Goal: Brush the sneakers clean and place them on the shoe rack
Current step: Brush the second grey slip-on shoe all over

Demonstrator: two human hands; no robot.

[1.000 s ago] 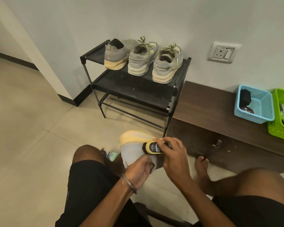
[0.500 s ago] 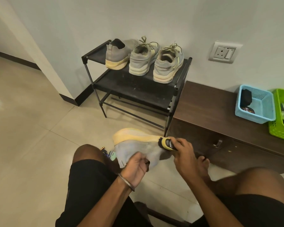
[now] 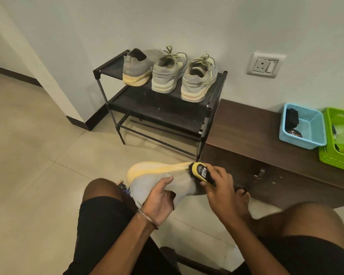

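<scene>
A seated person's left hand [image 3: 159, 197] grips a grey sneaker [image 3: 167, 180] above the floor while the right hand [image 3: 216, 187], clamped on the brush [image 3: 202, 171], has swept from mid-upper to its end, three shoes already racked [image 3: 216, 90].

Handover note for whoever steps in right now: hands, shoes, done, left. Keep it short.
Left hand: grips the grey sneaker, yellow sole turned away, above the floor.
Right hand: holds the yellow brush, bristles against the shoe near the sole edge.
Shoe rack: three sneakers on the top shelf, heels outward; lower shelf bare.
Done: three shoes racked.
Left: finish brushing this one, then set it on the rack. The top shelf looks nearly full, so the lower shelf may suit.
</scene>
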